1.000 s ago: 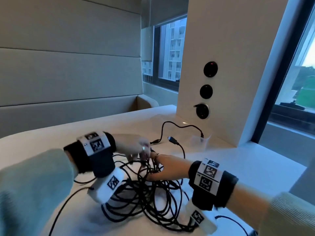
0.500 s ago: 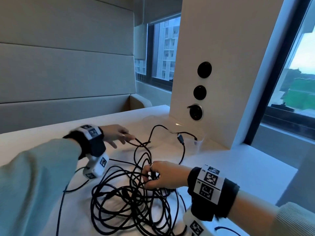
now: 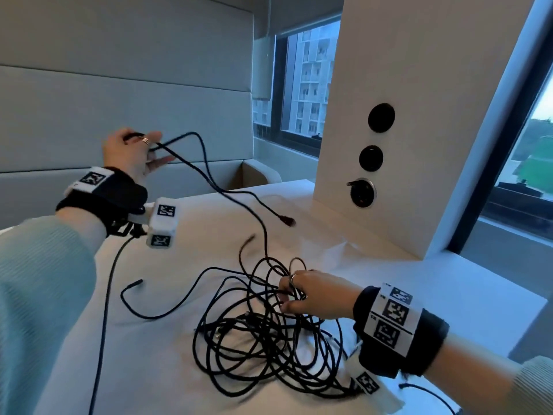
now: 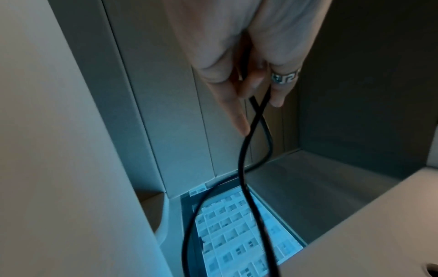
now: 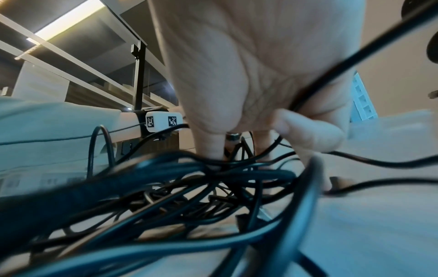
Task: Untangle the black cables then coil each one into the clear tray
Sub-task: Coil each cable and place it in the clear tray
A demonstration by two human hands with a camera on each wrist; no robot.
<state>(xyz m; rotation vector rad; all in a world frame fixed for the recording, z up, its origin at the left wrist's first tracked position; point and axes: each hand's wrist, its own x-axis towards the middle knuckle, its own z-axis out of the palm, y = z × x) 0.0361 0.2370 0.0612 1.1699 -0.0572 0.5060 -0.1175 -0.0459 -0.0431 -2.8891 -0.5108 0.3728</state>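
Having been raised to upper left since earlier, the left hand point(image 3: 131, 154) pinches one black cable point(image 3: 206, 175); the right hand point(image 3: 314, 295) clutches the tangle point(image 3: 263, 333) on the desk point(image 3: 149, 354).

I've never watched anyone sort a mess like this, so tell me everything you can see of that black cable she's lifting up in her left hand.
The lifted cable is thin, black and rubbery-looking. The left hand, raised above the table, pinches a bend of it, so two strands cross just below the fingers. One strand sags and ends in a small dark plug hanging free above the table. The other runs down into the tangled pile, which the right hand grips against the table. Motion blur hides the plug's type.
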